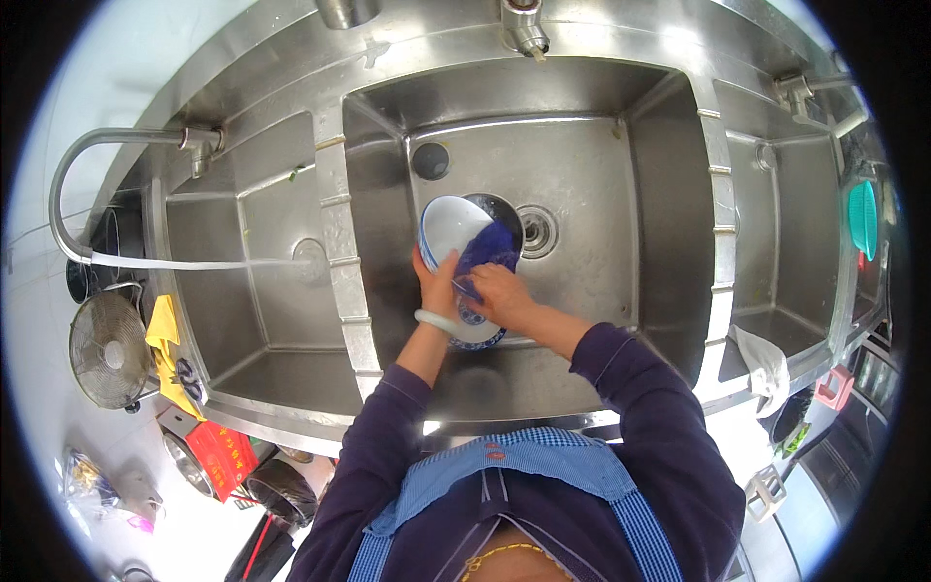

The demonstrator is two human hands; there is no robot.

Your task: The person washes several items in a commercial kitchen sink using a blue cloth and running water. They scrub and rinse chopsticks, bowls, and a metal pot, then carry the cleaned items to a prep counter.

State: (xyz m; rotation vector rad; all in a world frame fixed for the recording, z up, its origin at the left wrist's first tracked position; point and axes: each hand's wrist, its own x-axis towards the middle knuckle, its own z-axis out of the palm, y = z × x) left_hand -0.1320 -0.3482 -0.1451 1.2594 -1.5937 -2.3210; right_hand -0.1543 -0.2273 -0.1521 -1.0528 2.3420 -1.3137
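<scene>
Over the middle basin of a stainless steel sink (574,291), my left hand (438,284) grips a white bowl (451,225) with a blue-patterned outside, tilted so its inside shows. A blue cloth (489,251) is bunched in my right hand (502,295) and lies against the bowl's rim and inside. Beneath my hands a second blue-and-white dish (476,335) shows in part; my wrists and the cloth hide the rest. Behind the bowl, a dark round thing (502,207) is partly covered. A drain (539,231) lies just right of it.
Water pours from a curved faucet (124,136) into the left basin (291,218). Another faucet (525,33) stands behind the middle basin. A dark disc (430,161) lies at its back left. Yellow cloth (164,327) and scissors (188,378) rest at the left edge, a white cloth (760,367) at right.
</scene>
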